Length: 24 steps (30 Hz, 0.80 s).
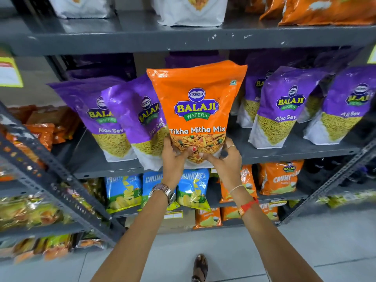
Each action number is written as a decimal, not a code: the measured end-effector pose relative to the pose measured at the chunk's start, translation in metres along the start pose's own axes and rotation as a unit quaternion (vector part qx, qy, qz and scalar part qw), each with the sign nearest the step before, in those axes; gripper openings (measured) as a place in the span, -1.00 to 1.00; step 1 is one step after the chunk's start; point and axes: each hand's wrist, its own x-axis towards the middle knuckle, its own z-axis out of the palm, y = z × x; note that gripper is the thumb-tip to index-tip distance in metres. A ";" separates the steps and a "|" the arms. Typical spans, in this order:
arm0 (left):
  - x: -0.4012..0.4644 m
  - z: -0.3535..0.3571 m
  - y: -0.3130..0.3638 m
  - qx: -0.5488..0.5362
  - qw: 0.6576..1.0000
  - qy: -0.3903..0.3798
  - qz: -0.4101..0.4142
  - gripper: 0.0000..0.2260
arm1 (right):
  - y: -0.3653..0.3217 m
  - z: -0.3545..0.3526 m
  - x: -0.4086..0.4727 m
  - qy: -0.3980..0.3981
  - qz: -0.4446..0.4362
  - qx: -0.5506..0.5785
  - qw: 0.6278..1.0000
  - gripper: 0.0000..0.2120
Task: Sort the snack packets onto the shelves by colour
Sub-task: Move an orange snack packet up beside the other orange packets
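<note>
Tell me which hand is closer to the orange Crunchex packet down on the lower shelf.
Right. The right hand grips the Tikha Mitha Mix packet just above and left of the orange Crunchex packet; the left hand holds the packet's other bottom corner, farther left.

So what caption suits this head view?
Both hands hold an orange packet before purple packets.

Orange Tikha Mitha Mix packet (198, 110) is upright, label facing out, right in front of the purple Aloo Sev packets (282, 106) on the middle shelf (295, 148). More orange packets (325, 11) sit up top.
</note>
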 end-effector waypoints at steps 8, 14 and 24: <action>-0.016 -0.061 0.084 0.028 0.994 0.048 0.093 -0.63 | -0.095 0.002 -0.026 0.008 -0.083 0.024 0.996 -0.45; 0.001 -0.105 0.168 0.044 0.981 0.082 0.170 -0.63 | -0.180 0.019 -0.007 0.024 -0.159 0.069 0.985 -0.34; 0.078 -0.158 0.272 0.065 0.966 0.120 0.220 -0.65 | -0.305 0.075 0.064 0.004 -0.215 0.077 0.973 -0.21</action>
